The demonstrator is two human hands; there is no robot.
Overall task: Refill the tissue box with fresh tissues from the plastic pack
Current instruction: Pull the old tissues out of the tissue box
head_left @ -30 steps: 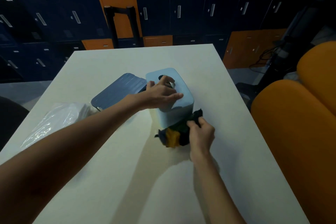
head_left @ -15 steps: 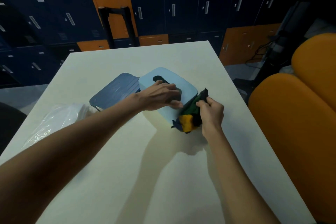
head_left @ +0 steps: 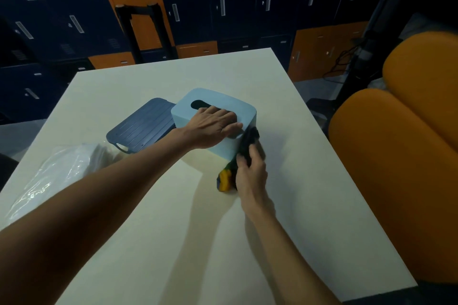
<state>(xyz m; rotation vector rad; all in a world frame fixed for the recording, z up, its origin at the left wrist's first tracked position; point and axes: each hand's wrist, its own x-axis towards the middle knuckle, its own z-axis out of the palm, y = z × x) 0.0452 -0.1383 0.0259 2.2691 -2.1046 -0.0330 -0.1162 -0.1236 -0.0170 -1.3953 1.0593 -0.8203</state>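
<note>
A light blue tissue box (head_left: 218,101) stands on the white table (head_left: 173,218), its oval slot facing up. My left hand (head_left: 213,125) lies flat on top of the box, pressing it down. My right hand (head_left: 250,171) grips a dark green, blue and yellow cloth (head_left: 224,179) against the box's near right side. A dark blue ribbed lid (head_left: 142,126) lies flat just left of the box. The clear plastic pack of white tissues (head_left: 59,173) rests at the table's left edge.
An orange padded chair (head_left: 396,156) stands close to the table's right side. Dark blue and orange lockers (head_left: 198,2) line the wall behind, with a black frame (head_left: 138,22) in front of them.
My right hand has slid the cloth down along the box's right side, from its upper corner towards the table. My left hand shifted a little to the right on the box top.
</note>
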